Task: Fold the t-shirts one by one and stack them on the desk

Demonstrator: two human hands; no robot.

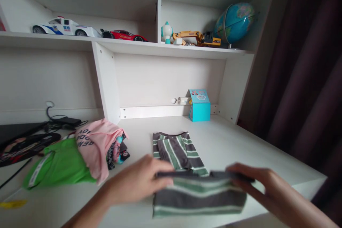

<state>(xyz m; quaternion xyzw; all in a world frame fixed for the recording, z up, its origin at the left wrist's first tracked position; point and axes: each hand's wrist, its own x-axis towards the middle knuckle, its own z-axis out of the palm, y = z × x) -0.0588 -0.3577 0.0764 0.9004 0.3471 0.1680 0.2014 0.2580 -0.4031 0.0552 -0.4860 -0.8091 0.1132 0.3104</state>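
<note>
A striped shirt (pixel 200 199) in dark grey, green and white lies on the white desk, its sides folded inward. Its far half is flat, while the near half is lifted and slightly blurred. My left hand (pixel 144 176) pinches the raised dark edge at its left end, thumb below and fingers above. At the right end of that same edge, my right hand (pixel 256 180) grips the cloth between thumb and fingers. Part of the shirt's middle is hidden behind the raised edge.
Left on the desk (pixel 227 142) are a pink garment (pixel 97 142), a green garment (pixel 62 169), dark cables and a black adapter (pixel 68 121). A blue desk calendar (pixel 201 111) stands at the back by a power strip (pixel 184 100). Shelves (pixel 128 46) above hold toy cars and a globe (pixel 237 23).
</note>
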